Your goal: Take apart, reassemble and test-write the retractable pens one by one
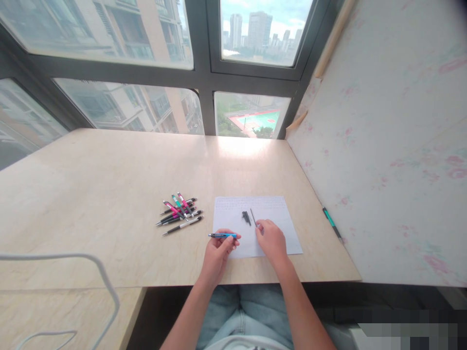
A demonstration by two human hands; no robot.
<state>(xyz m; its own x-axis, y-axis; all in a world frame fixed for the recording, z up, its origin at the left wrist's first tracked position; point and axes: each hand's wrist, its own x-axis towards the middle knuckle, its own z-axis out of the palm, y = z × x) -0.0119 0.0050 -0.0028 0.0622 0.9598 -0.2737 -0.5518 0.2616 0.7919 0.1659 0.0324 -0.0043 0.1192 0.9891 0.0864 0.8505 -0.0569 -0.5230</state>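
Between the fingers of my left hand [220,253] is a blue pen barrel [222,236] with a black end, held level above the near left part of a white sheet of paper [233,203]. My right hand [270,238] pinches the lower end of a thin dark pen refill [253,217] over the paper's right half. Small black pen parts [246,218] lie on the sheet between my two hands. Lines of faint handwriting run along the paper's far edge.
Left of the paper lies a loose pile of several pens [178,211]. A green and black pen [331,222] rests against the wall at the right. A white cable [87,257] loops over the near left. Windows border the table's [120,170] far side.
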